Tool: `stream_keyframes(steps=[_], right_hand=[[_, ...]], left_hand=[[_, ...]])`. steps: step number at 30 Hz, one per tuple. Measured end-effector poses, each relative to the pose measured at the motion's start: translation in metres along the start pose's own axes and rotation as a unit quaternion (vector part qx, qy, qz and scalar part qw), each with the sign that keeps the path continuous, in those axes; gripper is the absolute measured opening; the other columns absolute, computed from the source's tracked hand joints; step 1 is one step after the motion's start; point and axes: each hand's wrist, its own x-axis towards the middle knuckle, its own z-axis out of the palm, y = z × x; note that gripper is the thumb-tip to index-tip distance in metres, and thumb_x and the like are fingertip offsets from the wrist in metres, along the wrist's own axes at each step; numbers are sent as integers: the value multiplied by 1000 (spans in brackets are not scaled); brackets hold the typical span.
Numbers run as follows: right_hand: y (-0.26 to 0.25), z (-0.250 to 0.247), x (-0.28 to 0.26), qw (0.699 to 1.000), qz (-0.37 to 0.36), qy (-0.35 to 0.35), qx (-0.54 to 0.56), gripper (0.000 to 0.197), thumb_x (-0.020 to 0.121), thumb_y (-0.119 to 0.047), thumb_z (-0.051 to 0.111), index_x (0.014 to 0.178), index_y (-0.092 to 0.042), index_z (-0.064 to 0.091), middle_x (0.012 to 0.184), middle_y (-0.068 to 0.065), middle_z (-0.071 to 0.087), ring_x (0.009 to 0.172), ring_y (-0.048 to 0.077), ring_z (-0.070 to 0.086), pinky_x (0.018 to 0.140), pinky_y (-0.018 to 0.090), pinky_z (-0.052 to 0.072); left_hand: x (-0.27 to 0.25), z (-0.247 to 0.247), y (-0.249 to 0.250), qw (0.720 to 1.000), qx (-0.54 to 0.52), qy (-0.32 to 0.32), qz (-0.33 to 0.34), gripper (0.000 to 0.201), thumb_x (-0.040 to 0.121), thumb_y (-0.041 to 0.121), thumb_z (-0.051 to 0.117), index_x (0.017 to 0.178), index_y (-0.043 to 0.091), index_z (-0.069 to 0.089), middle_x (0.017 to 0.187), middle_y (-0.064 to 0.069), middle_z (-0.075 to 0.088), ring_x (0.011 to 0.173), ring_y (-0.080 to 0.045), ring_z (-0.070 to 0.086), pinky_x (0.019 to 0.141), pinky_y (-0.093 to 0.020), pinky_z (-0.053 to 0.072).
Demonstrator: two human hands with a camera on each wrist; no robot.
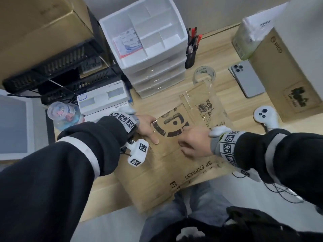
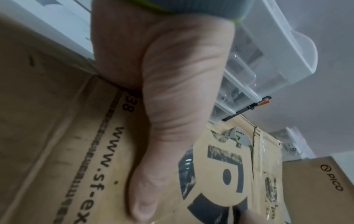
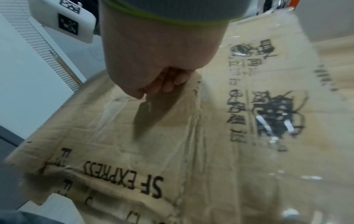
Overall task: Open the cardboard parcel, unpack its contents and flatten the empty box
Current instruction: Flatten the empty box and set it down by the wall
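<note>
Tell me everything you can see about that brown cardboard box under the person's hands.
The cardboard box is brown corrugated card, creased and worn, lying flattened on the wooden desk with its near end overhanging the edge. It bears a black round logo, "SF EXPRESS", a web address and Chinese characters, with clear tape strips across it. The left hand presses on it, thumb flat; the right hand rests on its middle, fingers curled.

Your cardboard box [image 1: 167,161] lies flattened on the table [image 1: 225,91] under both hands — brown, creased, printed "SF EXPRESS", clear tape across its far flap, its near edge hanging past the table toward you.
</note>
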Motion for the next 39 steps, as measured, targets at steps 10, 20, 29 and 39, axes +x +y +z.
stream_keyframes(steps=[10,20,29,39], right_hand=[[57,-89,-20,955,181,212,96,85,66,-68,69,125,-11,49,115,7,57,105,26,56,90,41,49],[74,-91,-25,803,411,52,430,90,74,-79,56,134,-12,49,112,8,68,97,28,67,85,42,55],[81,-82,-25,637,417,47,646,89,59,-75,73,127,-19,62,115,6,69,88,27,70,73,41,59],[77,-79,-49,639,419,41,644,51,69,-53,74,105,-19,66,81,1,76,63,15,73,51,29,59]], left_hand=[[-76,-25,-13,989,-145,32,26,55,70,0,88,106,31,61,103,-7,77,93,-30,75,87,-51,60],[-119,-37,-23,973,-207,99,38,57,71,3,88,118,21,61,102,-5,78,89,-25,76,76,-39,63],[-135,-39,-32,968,-227,89,53,47,77,0,83,115,18,64,102,-6,78,87,-24,76,70,-34,62],[-128,-36,-46,984,-174,29,3,88,49,24,98,127,19,57,113,-8,75,100,-32,74,93,-56,56]])
